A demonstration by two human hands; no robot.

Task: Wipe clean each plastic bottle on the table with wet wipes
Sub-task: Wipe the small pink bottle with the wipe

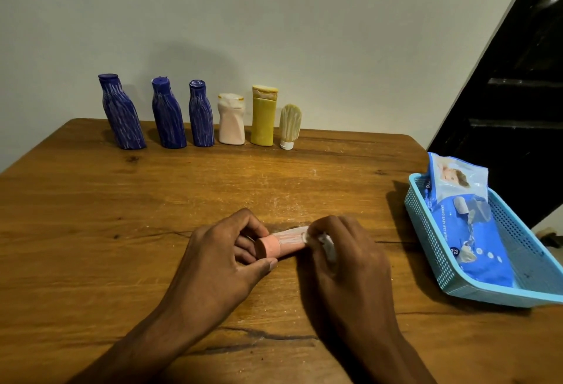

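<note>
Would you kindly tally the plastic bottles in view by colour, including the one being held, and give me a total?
Blue bottles: 3
Pale pink bottle at the wall: 1
Yellow bottle: 1
Cream tube standing on its white cap: 1
Pink bottle held in both hands: 1
Total: 7

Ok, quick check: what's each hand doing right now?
Left hand: grips the pink bottle at its cap end.
Right hand: holds a wet wipe against the bottle.
</note>
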